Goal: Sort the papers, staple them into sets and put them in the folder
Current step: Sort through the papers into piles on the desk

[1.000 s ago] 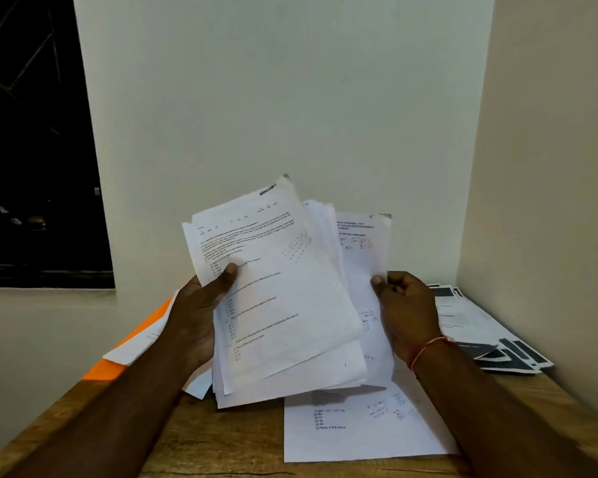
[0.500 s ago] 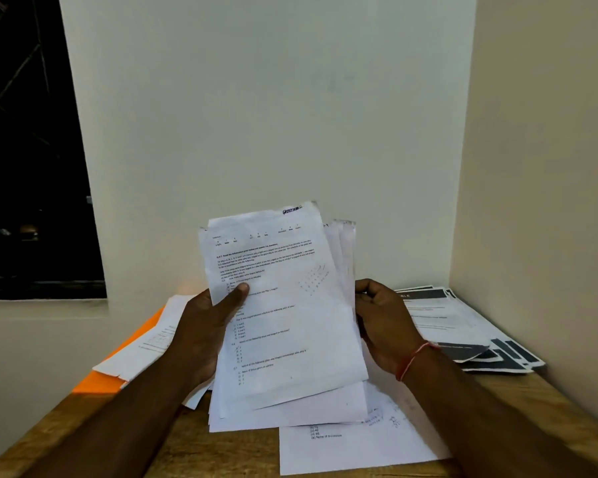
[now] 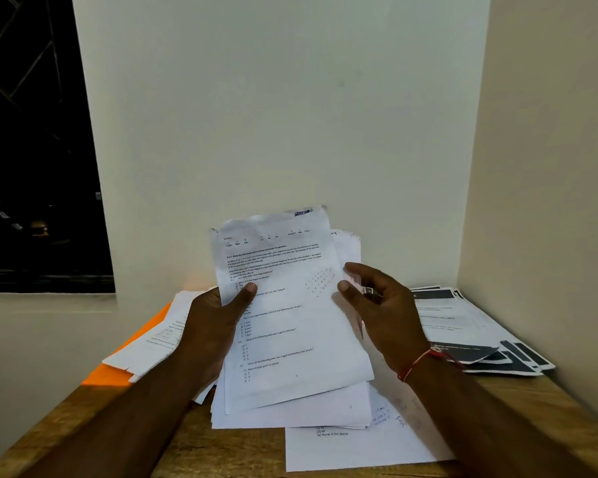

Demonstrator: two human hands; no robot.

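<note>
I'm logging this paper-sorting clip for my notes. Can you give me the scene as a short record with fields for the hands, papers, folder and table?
left hand: grips the held stack at its left edge, thumb on the front sheet
right hand: pinches the stack's right edge, thumb on the front sheet
orange folder: lies at the left, partly under loose sheets
single sheet: flat on the wooden table
dark-printed pile: on the table at the right, by the wall
stapler: none in view

free: table (image 3: 242,453) front | blocked: papers (image 3: 290,339) centre, folder (image 3: 107,376) left, dark sheets (image 3: 477,353) right, wall (image 3: 290,115) behind
</note>
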